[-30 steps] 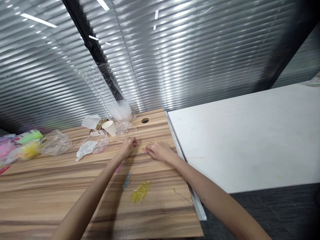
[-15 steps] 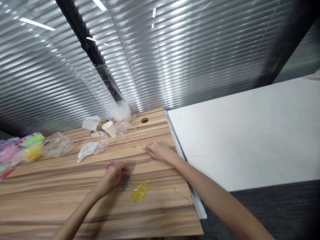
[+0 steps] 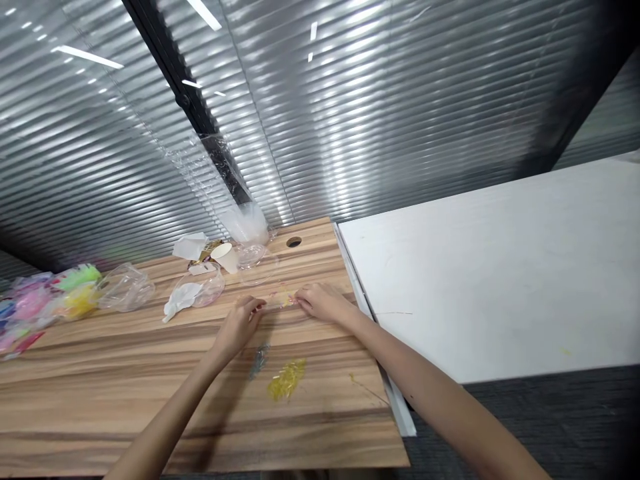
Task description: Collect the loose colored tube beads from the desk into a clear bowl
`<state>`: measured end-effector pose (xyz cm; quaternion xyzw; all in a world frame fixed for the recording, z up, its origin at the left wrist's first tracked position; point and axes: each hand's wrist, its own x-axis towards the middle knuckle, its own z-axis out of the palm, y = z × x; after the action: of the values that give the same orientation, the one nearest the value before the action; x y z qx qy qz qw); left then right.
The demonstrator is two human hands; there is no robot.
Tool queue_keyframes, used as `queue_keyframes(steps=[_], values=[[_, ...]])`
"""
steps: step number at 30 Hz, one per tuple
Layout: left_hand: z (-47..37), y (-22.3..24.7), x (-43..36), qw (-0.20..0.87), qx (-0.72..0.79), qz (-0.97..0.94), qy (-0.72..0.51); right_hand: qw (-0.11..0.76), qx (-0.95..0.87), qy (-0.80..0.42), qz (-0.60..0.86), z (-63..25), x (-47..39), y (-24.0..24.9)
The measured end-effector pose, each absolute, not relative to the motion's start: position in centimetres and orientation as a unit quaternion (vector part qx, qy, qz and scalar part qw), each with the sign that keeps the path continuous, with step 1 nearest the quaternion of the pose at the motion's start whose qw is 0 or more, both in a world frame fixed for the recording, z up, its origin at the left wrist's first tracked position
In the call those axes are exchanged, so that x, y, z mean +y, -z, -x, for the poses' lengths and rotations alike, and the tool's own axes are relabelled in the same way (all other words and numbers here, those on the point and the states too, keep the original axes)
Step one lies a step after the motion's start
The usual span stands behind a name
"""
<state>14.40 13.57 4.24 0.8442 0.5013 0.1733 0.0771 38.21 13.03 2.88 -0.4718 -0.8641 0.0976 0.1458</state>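
My right hand [image 3: 320, 302] rests on the wooden table with its fingers drawn together, the tips at a small scatter of pink and yellow shreds [image 3: 285, 298]. To the left of those shreds is my left hand [image 3: 242, 325], its fingers pinched just over the wood; what they hold, if anything, is too small to make out. Nearer to me lie a thin pile of blue-grey shreds [image 3: 259, 361] and a larger pile of yellow shreds [image 3: 287, 379].
A white paper cup [image 3: 225, 256], clear plastic lids [image 3: 210, 288] and a crumpled white tissue [image 3: 181, 300] stand toward the back. Bags of coloured shreds [image 3: 33, 303] lie far left beside a clear plastic container [image 3: 127, 288]. A white table [image 3: 480, 280] adjoins on the right.
My left hand has moved up and away from the blue-grey shreds toward the pink and yellow scatter. My right hand stays by that scatter. The view has shifted slightly.
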Motion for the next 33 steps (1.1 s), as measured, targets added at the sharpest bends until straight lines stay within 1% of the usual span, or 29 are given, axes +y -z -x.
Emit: queue_keyframes(steps=[5,12,21,24,28,33], values=[[-16.1,-3.0,15.8,0.066,0.532,-0.829,-0.158,0.148,-0.868,-0.086,0.467,-38.2,13.1,-2.9],[-15.8,-2.8,15.9,0.057,0.526,-0.834,-0.155,0.151,-0.867,-0.09,0.466,-38.0,13.3,-2.6],[-14.6,-3.9,12.7,0.126,0.499,-0.848,-0.126,0.15,-0.865,-0.098,0.468,-38.2,13.0,-3.0],[-13.9,-4.8,10.9,0.131,0.494,-0.853,-0.109,0.148,-0.864,-0.099,0.471,-38.2,12.9,-3.0],[-11.8,-5.0,8.7,0.088,0.526,-0.827,-0.179,0.15,-0.865,-0.102,0.467,-38.2,13.0,-2.9],[-9.3,-2.8,6.8,0.046,0.549,-0.796,-0.249,0.145,-0.865,-0.096,0.471,-38.1,13.2,-2.5]])
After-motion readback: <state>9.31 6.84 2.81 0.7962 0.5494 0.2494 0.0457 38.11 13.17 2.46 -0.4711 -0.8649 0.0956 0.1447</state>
